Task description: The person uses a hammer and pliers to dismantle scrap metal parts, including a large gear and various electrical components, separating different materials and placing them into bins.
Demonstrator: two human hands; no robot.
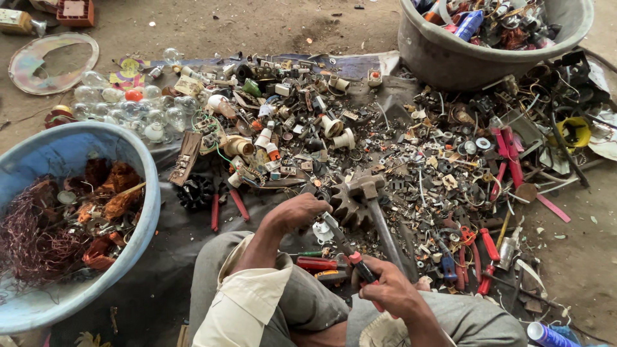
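On your far left, the blue tub (149, 193) of copper wire (32, 238) sits close by your knee, and a jolt from that leg could tip loose strands out. Beyond it the glass bulbs (128, 109) lie bunched on the ground, well away from your hands but easy to crack if anything flies that way. Your left hand (297, 212) is curled shut over a small white part (321, 231), pinning it to the dark sheet (173, 238); I cannot tell how much of the part the fingers actually cover. Your right hand (385, 290) is closed tight around the red-handled screwdriver (350, 254), whose tip points straight at that part and your left fingers. If the tip skids off, I judge it would stab toward them. Just right of the tip lies the hammer (373, 205) on a toothed gear (344, 202), and the scrap heap (437, 160) beyond holds sharp bits that could snag your wrist.
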